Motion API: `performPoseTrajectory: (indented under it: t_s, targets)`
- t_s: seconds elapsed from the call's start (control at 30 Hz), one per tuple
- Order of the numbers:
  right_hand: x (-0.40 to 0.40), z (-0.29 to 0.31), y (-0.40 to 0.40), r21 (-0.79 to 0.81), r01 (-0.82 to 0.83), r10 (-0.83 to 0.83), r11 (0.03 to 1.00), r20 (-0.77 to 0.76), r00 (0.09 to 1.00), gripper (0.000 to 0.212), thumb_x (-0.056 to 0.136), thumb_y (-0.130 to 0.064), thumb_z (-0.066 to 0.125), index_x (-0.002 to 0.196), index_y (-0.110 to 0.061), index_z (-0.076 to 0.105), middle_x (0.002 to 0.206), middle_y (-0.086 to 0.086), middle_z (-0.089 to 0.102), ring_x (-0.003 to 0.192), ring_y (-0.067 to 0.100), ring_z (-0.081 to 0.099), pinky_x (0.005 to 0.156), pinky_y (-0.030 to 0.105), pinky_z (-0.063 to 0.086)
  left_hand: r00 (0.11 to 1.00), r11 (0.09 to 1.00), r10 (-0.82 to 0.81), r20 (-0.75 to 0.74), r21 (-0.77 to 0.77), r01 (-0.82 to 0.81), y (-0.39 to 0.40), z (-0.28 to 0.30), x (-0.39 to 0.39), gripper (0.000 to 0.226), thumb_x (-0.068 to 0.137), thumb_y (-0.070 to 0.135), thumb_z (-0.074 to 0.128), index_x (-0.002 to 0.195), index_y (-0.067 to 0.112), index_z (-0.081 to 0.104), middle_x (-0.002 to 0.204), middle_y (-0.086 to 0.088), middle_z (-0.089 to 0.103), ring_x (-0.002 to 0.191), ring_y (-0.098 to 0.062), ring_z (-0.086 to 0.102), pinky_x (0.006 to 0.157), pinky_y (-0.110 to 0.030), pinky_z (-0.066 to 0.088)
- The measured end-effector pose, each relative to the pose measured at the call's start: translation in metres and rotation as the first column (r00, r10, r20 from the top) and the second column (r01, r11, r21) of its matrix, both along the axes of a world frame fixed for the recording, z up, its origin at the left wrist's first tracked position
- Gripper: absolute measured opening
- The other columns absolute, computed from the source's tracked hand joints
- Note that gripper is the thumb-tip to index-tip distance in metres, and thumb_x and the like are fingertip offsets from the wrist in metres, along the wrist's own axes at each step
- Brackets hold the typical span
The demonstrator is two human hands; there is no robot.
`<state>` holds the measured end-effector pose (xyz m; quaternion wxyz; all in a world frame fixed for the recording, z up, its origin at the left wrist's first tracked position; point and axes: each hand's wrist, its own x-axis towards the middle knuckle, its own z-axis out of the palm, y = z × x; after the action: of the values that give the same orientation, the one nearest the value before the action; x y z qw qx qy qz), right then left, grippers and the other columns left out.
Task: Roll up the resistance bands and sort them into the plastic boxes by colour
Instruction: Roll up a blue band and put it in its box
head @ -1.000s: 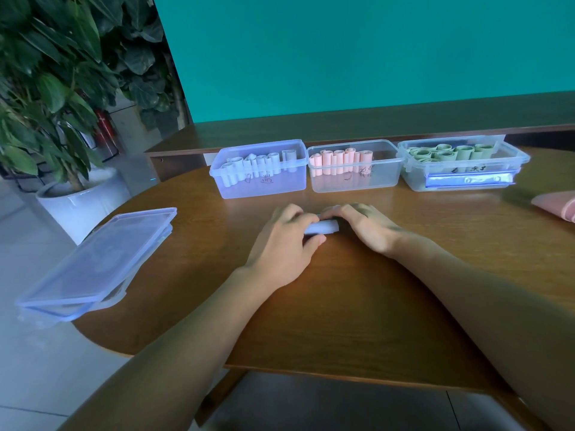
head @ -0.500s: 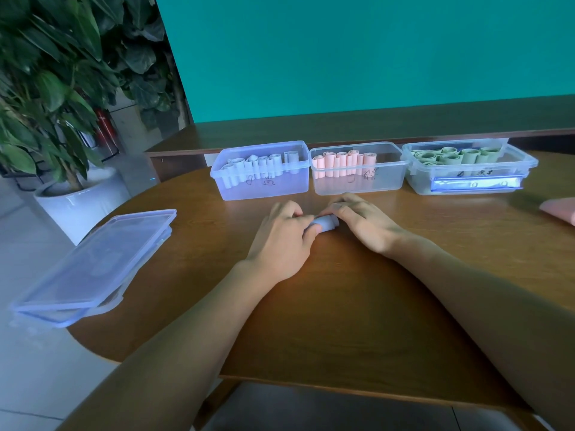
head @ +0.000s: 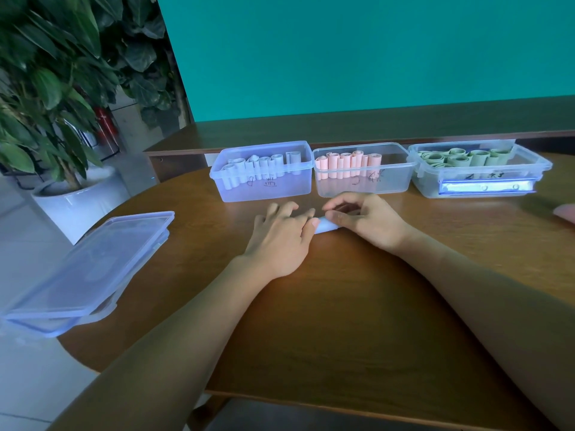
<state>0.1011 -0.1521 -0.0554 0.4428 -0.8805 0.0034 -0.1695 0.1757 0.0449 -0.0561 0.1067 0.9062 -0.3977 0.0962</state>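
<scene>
Inspecting head view: one camera only, looking down on a wooden bench (head: 357,306) with three open boxes along the upper middle of the frame.
Task item: a pale blue band roll (head: 325,226), lying on its side on the bench at frame centre, just in front of the gap between the blue box (head: 264,189) and the pink box (head: 364,185).
Item appearance: short, tube-like, apparently wound tight; only a small stretch shows between the two hands, so its ends and any loose tail cannot be seen.
Left hand (head: 280,241): fingers spread and laid over the left end of the roll, thumb tip against it; the grip reads as pressing flat, not curled round.
Right hand (head: 364,222): fingers bent, thumb and fingertips pinching the right end of the roll; grip clamped on it.
Box contents: blue box holds pale blue rolls standing on end; pink box holds pink rolls in its rear half; green box (head: 479,178), upper right, holds green rolls.
Stage, judged: rolling appears near finished; transfer to the blue box not yet done.
Risk one: the roll may spring open on lifting, if the pinch eases before the free end is trapped.
Risk two: misfiling, as the pink box sits touching the blue one and lies closer to the right hand.
Risk three: standing rolls in the blue box may topple if the new one is pushed in carelessly.
Other items: stacked lids (head: 90,269) overhanging the bench at left; a potted plant (head: 53,98) at upper left; a pink object (head: 566,213), cut off at right edge.
</scene>
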Motion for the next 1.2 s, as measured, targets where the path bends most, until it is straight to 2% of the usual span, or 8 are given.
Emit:
performPoseTrajectory:
  t_s: [0.17, 0.37, 0.47, 0.53, 0.77, 0.9, 1.1, 1.2]
  targets:
    - [0.002, -0.002, -0.001, -0.079, 0.004, -0.004, 0.997, -0.005, 1.0, 0.015, 0.101, -0.031, 0.061, 0.103, -0.026, 0.076, 0.097, -0.015, 0.074, 0.091, 0.001, 0.064, 0.083, 0.019, 0.047, 0.995, 0.972, -0.097, 0.018, -0.212, 0.099, -0.004, -0.001, 0.002, 0.045, 0.105, 0.04, 0.043, 0.147, 0.022, 0.05, 0.139, 0.0, 0.053, 0.129, -0.019, 0.044, 0.107, -0.039, 0.04]
    - [0.005, 0.0, 0.0, -0.11, 0.014, -0.018, 0.994, -0.033, 0.999, 0.026, 0.103, -0.039, 0.054, 0.099, -0.026, 0.076, 0.091, -0.009, 0.073, 0.088, 0.008, 0.065, 0.082, 0.029, 0.053, 0.974, 0.925, -0.211, -0.081, -0.337, 0.173, -0.006, -0.001, 0.008, 0.027, 0.094, 0.035, 0.067, 0.119, 0.026, 0.068, 0.107, 0.006, 0.068, 0.096, -0.012, 0.057, 0.085, -0.034, 0.048]
    - [0.004, 0.003, 0.0, -0.057, -0.012, 0.008, 0.998, -0.071, 0.997, 0.023, 0.096, -0.043, 0.064, 0.113, -0.031, 0.074, 0.103, -0.014, 0.072, 0.096, 0.004, 0.064, 0.085, 0.022, 0.051, 0.973, 0.931, -0.193, -0.127, -0.336, 0.141, -0.01, -0.001, 0.017, 0.024, 0.097, 0.033, 0.063, 0.118, 0.024, 0.069, 0.108, 0.005, 0.069, 0.098, -0.012, 0.057, 0.085, -0.031, 0.046]
    - [0.003, 0.003, -0.002, -0.041, -0.023, 0.019, 0.999, -0.105, 0.994, 0.039, 0.088, -0.035, 0.076, 0.126, -0.032, 0.068, 0.115, -0.018, 0.068, 0.104, -0.003, 0.06, 0.089, 0.016, 0.045, 0.966, 0.933, -0.199, -0.163, -0.333, 0.136, -0.013, -0.001, 0.023, 0.024, 0.099, 0.033, 0.06, 0.119, 0.025, 0.07, 0.108, 0.007, 0.068, 0.099, -0.011, 0.056, 0.085, -0.029, 0.043]
    - [0.011, -0.001, -0.003, 0.021, 0.018, -0.017, 1.0, -0.019, 1.0, 0.025, 0.091, -0.027, 0.075, 0.116, -0.03, 0.072, 0.104, -0.012, 0.073, 0.094, 0.004, 0.065, 0.087, 0.023, 0.05, 0.932, 0.924, -0.228, -0.283, -0.365, 0.115, -0.017, 0.008, 0.03, 0.03, 0.104, 0.029, 0.051, 0.13, 0.022, 0.063, 0.12, 0.005, 0.065, 0.106, -0.008, 0.056, 0.083, -0.014, 0.04]
    - [0.008, 0.002, -0.002, 0.058, 0.001, -0.001, 0.998, -0.004, 1.0, 0.019, 0.095, -0.032, 0.068, 0.113, -0.027, 0.073, 0.104, -0.012, 0.074, 0.097, 0.005, 0.068, 0.089, 0.028, 0.054, 0.924, 0.85, -0.26, -0.279, -0.52, 0.083, -0.013, 0.007, 0.028, 0.035, 0.095, 0.033, 0.066, 0.13, 0.027, 0.065, 0.12, 0.014, 0.065, 0.107, -0.004, 0.059, 0.083, -0.006, 0.041]
    - [0.0, 0.012, 0.007, 0.224, -0.035, 0.022, 0.974, 0.059, 0.998, 0.021, 0.092, -0.033, 0.07, 0.112, -0.026, 0.072, 0.096, 0.0, 0.076, 0.088, 0.011, 0.069, 0.087, 0.027, 0.055, 0.869, 0.782, -0.324, -0.373, -0.623, 0.024, -0.012, 0.005, 0.033, 0.027, 0.095, 0.032, 0.067, 0.121, 0.027, 0.071, 0.111, 0.013, 0.07, 0.105, -0.007, 0.064, 0.091, -0.03, 0.056]
    - [-0.004, 0.02, 0.012, 0.326, -0.069, 0.038, 0.943, 0.101, 0.994, 0.023, 0.087, -0.028, 0.073, 0.109, -0.023, 0.073, 0.093, 0.002, 0.076, 0.087, 0.013, 0.07, 0.084, 0.019, 0.053, 0.823, 0.731, -0.351, -0.447, -0.68, -0.057, -0.009, 0.009, 0.032, 0.024, 0.094, 0.031, 0.068, 0.117, 0.026, 0.065, 0.112, 0.011, 0.07, 0.104, -0.008, 0.066, 0.091, -0.032, 0.056]
